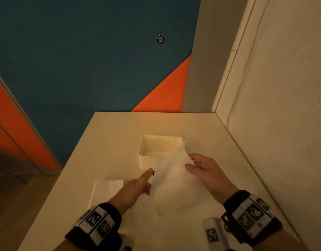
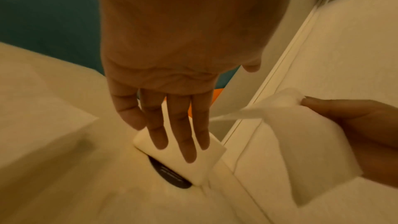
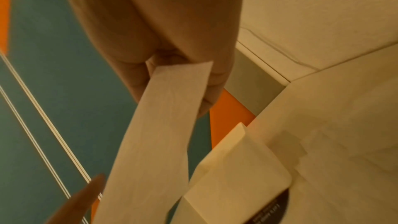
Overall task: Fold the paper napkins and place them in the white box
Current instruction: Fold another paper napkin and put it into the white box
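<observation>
Wrist bands carry coded black-white markers, no readable words. Napkin held above table, near side of white box: thin, limp, light, probably tears easily; best taken at corners. Right hand pinches upper edge. Left hand flat, fingers straight, beside it, gripping nothing. Spare napkins near left. Dark label under box, print unreadable.

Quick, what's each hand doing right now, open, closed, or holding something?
Left hand: open, fingers straight, holding nothing.
Right hand: pinching the paper napkin by its upper edge, lifted in front of the white box.
</observation>
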